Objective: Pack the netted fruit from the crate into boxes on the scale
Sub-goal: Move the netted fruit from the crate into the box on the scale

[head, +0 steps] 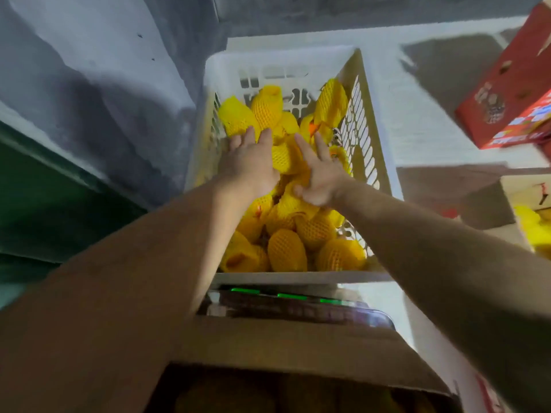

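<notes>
Grey wall [98,84] left of reaching hands; dark green surface [44,204] lower left; pale floor [423,114] right; red carton [512,93] far right.

Print on the red box [512,93] is too blurred to read.

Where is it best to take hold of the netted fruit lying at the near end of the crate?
Probably round the middle of the netted fruit, coming from above. It lies on top of the pile, its broad rounded side up, and the crate walls block sideways reach.
</notes>
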Tool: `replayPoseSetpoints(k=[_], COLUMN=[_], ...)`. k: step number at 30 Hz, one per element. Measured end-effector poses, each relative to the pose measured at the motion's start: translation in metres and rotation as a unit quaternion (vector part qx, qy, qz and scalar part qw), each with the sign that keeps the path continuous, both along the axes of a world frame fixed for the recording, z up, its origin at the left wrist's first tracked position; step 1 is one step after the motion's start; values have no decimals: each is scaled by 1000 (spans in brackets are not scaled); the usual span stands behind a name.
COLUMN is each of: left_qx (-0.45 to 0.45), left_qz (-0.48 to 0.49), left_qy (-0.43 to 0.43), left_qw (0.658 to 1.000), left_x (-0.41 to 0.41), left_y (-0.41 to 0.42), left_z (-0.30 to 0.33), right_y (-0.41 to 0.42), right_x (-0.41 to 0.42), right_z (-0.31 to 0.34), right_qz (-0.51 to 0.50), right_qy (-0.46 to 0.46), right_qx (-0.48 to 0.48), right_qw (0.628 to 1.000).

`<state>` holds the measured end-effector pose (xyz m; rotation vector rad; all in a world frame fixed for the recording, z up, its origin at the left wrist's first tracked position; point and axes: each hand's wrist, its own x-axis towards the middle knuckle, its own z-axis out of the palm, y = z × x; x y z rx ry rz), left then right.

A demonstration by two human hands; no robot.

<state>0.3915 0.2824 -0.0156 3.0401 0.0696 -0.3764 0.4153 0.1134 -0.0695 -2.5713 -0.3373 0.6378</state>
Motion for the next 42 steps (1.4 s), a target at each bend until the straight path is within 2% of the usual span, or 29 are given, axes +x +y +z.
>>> replayPoseSetpoints(k=[2,4,6,8,12,15,19,22,26,29,32,35,37,40,42], left_qx=[30,34,68,89,54,30,27,11,-38,-62,-138,-235,-284,-334,-369], left_qz=[4,21,23,44,98,91,94,91,100,68,84,124,150,211,237], left_qy=[33,29,-9,-1,43,49,57,42,40,-1,-57,-64,-75,-105,-87], left_qw=[999,999,997,995,993,994,994,995,993,996,985,962,944,913,895], left_x=[10,14,17,22,23,20,25,22,4,-16,-37,-58,-76,-99,-111], left_y=[-1,-2,-1,4,9,1,-3,-1,4,11,22,33,37,31,20], left_z=[-22,-38,-46,-47,-55,-65,-72,-77,-66,-42,-11,16,28,28,23], right_y=[5,10,14,19,38,42,45,47,45,35,26,13,4,-9,-15], right_x=[0,-5,-2,1,2,6,11,7,-4,-9,-14,-22,-26,-33,-36], right_z=[-18,-30,-34,-33,-40,-45,-47,-54,-50,-34,-12,1,1,-5,-10], right_qz=[3,13,-18,-49,-30,-19,-58,-71,-63,-20,23,34,-4,-170,-196], right_qy=[44,23,9,0,-100,-76,-136,-114,-130,-124,-136,-159,-159,-100,-46], right_qx=[-7,-55,-47,-39,-90,-89,-90,-84,-93,-81,-71,-80,-42,105,112], right_qw=[999,998,999,998,990,993,985,987,985,989,988,983,986,975,973])
